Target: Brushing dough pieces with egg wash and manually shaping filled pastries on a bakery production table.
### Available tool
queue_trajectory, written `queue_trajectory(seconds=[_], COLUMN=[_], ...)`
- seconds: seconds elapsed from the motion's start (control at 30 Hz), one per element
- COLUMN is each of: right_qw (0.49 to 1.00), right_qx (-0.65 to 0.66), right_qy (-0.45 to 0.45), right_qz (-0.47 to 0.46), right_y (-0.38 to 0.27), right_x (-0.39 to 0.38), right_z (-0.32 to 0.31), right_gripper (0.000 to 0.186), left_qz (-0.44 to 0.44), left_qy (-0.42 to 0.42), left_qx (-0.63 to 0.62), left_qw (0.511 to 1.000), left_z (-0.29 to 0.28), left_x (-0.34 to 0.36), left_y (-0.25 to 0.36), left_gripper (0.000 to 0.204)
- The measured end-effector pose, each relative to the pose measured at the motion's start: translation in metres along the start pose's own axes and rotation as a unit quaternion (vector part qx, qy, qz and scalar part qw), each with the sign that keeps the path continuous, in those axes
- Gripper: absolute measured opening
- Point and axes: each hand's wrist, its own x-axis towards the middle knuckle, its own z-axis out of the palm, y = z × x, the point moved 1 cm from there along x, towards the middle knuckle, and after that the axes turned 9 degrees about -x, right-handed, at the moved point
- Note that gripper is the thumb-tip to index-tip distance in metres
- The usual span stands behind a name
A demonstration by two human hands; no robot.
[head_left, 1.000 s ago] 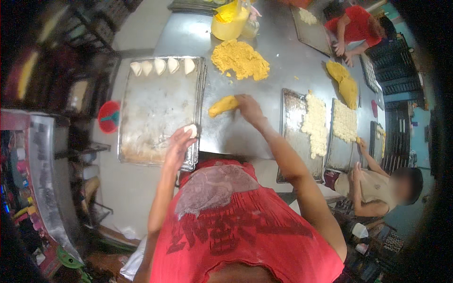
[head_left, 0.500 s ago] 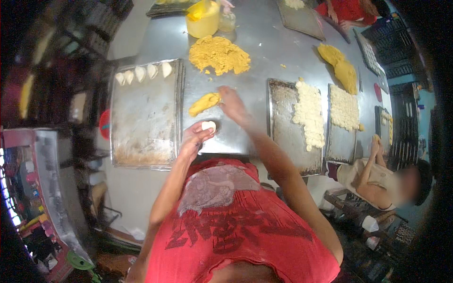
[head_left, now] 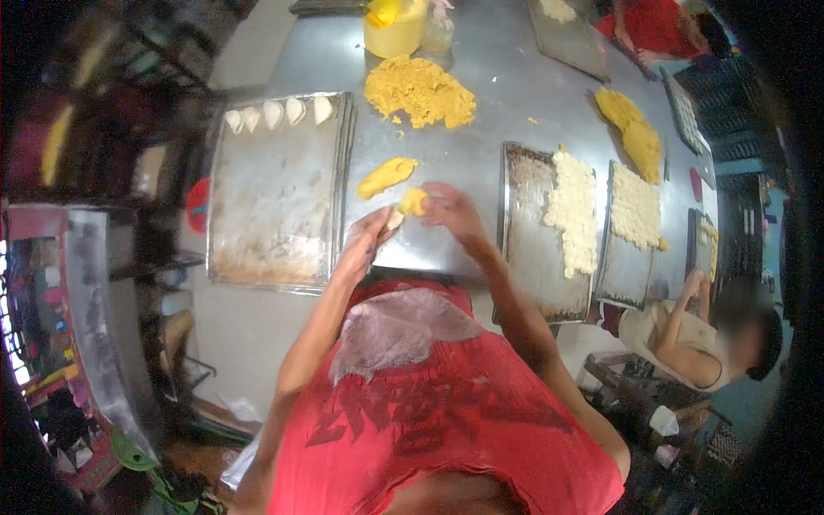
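Near the front edge of the metal table, my left hand [head_left: 369,236] is closed around a small piece of pale dough [head_left: 395,220]. Right beside it, my right hand [head_left: 452,211], slightly blurred, has a bit of soft yellow filling [head_left: 414,202] at its fingertips, against the dough. Just beyond my hands lies an elongated yellow lump of filling [head_left: 388,177]. A large crumbly mound of yellow filling [head_left: 419,92] is spread farther back. To the left, several folded pale pastries [head_left: 273,113] line the far end of a metal tray [head_left: 275,197].
A worn tray [head_left: 525,223] on the right carries rows of pale dough pieces [head_left: 572,215]; a similar tray [head_left: 622,279] stands beyond. A yellow tub [head_left: 395,34] sits at the back. One co-worker [head_left: 687,335] is at the right, another [head_left: 657,30] at the far right corner.
My right hand has come back from the elongated yellow lump to my left hand, bringing a bit of yellow filling to the dough. The view has shifted slightly.
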Motion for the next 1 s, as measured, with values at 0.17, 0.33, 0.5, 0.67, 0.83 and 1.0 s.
queue_trajectory(seconds=[0.17,0.33,0.5,0.67,0.83,1.0], right_qw=[0.934,0.996,0.998,0.981,0.978,0.958], right_qx=[-0.294,0.068,-0.057,-0.113,-0.137,-0.189], right_qy=[0.186,-0.036,0.004,0.139,0.147,0.151], right_qz=[-0.079,0.041,0.017,-0.070,-0.051,-0.154], right_y=[-0.009,-0.033,-0.012,0.003,-0.001,0.010], right_x=[-0.013,-0.025,-0.021,-0.018,-0.024,-0.028], right_z=[0.041,0.053,0.052,0.067,0.046,0.030], right_gripper=[0.041,0.037,0.034,0.038,0.032,0.028], left_qz=[-0.022,-0.018,0.000,0.022,0.009,0.023], left_qy=[-0.137,-0.132,-0.150,-0.127,-0.115,-0.041], left_qx=[0.020,0.109,0.223,0.215,0.207,0.154], left_qw=[0.990,0.985,0.963,0.968,0.971,0.987], left_z=[0.000,0.003,-0.009,-0.006,0.020,0.026], left_x=[0.004,-0.010,-0.003,-0.003,-0.016,-0.006], left_y=[0.019,0.045,0.051,0.044,0.046,0.016], left_gripper=[0.045,0.039,0.032,0.032,0.036,0.036])
